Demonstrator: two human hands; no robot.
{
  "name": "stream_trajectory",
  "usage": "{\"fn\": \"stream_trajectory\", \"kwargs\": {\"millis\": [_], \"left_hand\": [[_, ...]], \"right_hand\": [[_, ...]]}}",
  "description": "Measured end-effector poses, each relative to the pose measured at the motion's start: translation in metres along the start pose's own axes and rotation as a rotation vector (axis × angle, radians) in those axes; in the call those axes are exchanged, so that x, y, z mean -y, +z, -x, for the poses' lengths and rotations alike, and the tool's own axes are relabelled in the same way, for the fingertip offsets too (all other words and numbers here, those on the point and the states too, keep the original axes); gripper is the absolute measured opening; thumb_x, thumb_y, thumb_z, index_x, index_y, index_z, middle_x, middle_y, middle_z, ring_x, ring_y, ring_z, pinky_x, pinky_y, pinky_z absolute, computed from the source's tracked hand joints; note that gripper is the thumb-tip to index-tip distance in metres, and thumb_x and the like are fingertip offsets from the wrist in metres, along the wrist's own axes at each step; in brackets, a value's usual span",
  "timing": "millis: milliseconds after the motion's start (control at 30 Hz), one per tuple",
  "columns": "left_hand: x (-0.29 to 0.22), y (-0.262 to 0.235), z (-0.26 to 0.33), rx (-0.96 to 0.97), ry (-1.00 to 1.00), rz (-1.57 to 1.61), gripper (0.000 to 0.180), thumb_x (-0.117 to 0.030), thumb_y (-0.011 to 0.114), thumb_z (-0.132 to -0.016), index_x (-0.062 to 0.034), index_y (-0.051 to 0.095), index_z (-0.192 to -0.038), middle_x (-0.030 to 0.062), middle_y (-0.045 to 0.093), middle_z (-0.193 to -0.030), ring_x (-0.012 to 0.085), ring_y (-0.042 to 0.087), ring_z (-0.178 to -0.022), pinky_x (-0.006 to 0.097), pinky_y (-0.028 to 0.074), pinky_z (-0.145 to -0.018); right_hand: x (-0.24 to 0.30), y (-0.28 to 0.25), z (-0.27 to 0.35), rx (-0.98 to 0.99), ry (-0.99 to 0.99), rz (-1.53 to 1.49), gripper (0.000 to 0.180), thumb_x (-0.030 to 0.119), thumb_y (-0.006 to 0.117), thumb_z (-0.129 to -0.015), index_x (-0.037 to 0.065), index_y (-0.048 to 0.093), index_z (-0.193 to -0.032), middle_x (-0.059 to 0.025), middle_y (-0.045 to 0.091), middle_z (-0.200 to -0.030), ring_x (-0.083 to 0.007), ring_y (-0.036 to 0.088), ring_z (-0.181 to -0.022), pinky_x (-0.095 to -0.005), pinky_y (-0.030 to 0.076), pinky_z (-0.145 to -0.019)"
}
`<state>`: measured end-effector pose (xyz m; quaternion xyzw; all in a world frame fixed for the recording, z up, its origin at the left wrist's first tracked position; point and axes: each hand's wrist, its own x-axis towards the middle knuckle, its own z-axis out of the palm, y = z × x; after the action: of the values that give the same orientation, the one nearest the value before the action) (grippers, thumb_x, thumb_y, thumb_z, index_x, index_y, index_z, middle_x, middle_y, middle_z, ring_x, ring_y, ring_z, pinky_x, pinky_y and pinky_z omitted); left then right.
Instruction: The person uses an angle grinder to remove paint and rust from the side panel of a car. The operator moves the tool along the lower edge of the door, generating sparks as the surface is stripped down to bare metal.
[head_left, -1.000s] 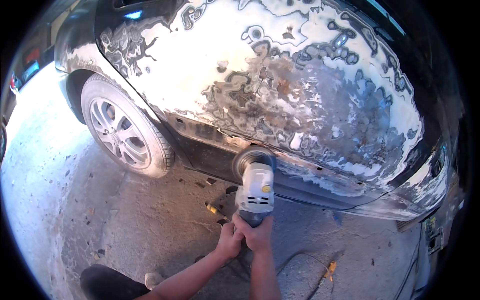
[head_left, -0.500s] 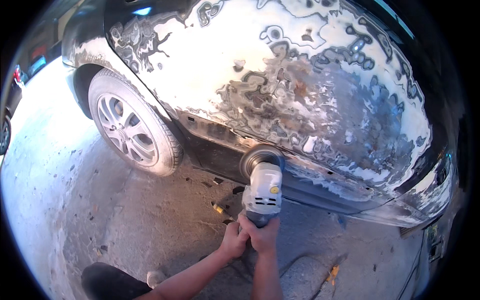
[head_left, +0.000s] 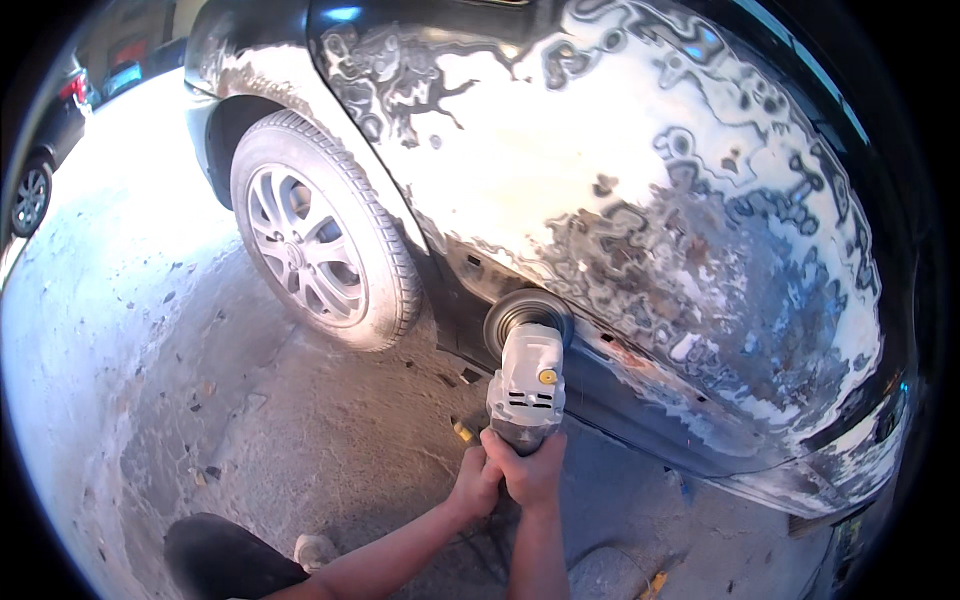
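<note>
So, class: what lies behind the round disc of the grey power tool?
Behind the disc is the car's dark lower sill, below the sanded door panel. The spot the disc touches is covered. Both hands, left hand and right hand, grip the tool's rear.

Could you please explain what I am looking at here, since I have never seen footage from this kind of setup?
This view comes from a wide fisheye camera worn on a person's head, looking down at their own hands, so straight edges bend near the rim. There is no robot here. The two bare forearms enter from the lower edge. The left hand and right hand both grip the rear of a grey handheld power sander, whose round disc is against the lower edge of a car body. The car's panel is patchy, with pale filler and bare spots among dark paint. To the left is the car's wheel, standing on a dusty concrete floor. Another parked car shows at far left.
</note>
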<state>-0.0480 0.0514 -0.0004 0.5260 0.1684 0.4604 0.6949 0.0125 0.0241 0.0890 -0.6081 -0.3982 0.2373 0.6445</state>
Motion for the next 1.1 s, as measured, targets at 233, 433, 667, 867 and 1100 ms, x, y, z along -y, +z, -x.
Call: {"fn": "stream_trajectory", "kwargs": {"millis": [233, 433, 667, 867, 1100], "left_hand": [[-0.015, -0.006, -0.01, -0.202, -0.07, 0.208, 0.057, -0.05, 0.044, -0.087, 0.0048, 0.058, -0.097, 0.0097, 0.062, -0.092, 0.0161, 0.057, -0.086, 0.031, 0.046, -0.073], [0.006, -0.008, -0.002, -0.089, -0.107, 0.057, 0.058, -0.049, 0.047, -0.085, 0.0067, 0.056, -0.099, 0.0135, 0.063, -0.086, 0.0205, 0.06, -0.084, 0.033, 0.047, -0.072], [0.002, 0.009, 0.014, 0.047, -0.169, 0.087, 0.07, -0.06, 0.051, -0.079, 0.0076, 0.056, -0.097, 0.0187, 0.064, -0.082, 0.0232, 0.062, -0.082, 0.037, 0.047, -0.071], [-0.004, 0.009, 0.0, -0.085, -0.062, 0.226, 0.073, -0.065, 0.047, -0.08, 0.0071, 0.057, -0.093, 0.0159, 0.063, -0.079, 0.0183, 0.06, -0.079, 0.035, 0.047, -0.068], [0.011, 0.013, 0.017, 0.062, -0.22, 0.087, 0.08, -0.072, 0.047, -0.075, 0.0035, 0.057, -0.099, 0.0124, 0.063, -0.08, 0.0171, 0.059, -0.079, 0.035, 0.047, -0.069]], "right_hand": [[0.006, 0.028, -0.017, 0.059, -0.034, 0.18, 0.028, 0.016, 0.077, -0.065, 0.0, 0.066, -0.085, -0.0071, 0.067, -0.078, -0.0128, 0.063, -0.069, -0.0288, 0.05, -0.065], [0.011, 0.024, -0.009, -0.014, 0.031, 0.255, 0.031, 0.016, 0.077, -0.065, -0.001, 0.063, -0.087, -0.0075, 0.066, -0.075, -0.0146, 0.063, -0.067, -0.0293, 0.05, -0.064], [0.024, 0.01, 0.009, -0.12, 0.103, 0.157, 0.025, 0.006, 0.072, -0.065, 0.0, 0.062, -0.088, -0.0038, 0.062, -0.071, -0.0121, 0.059, -0.06, -0.0267, 0.048, -0.057], [0.015, 0.014, -0.012, 0.045, 0.143, 0.317, 0.028, 0.015, 0.077, -0.064, 0.0, 0.065, -0.084, -0.0065, 0.067, -0.08, -0.0116, 0.062, -0.071, -0.0284, 0.05, -0.065], [0.021, 0.008, 0.01, -0.154, 0.132, 0.174, 0.025, 0.006, 0.072, -0.065, 0.0, 0.061, -0.087, -0.0066, 0.063, -0.074, -0.0129, 0.06, -0.061, -0.0271, 0.048, -0.056]]}}
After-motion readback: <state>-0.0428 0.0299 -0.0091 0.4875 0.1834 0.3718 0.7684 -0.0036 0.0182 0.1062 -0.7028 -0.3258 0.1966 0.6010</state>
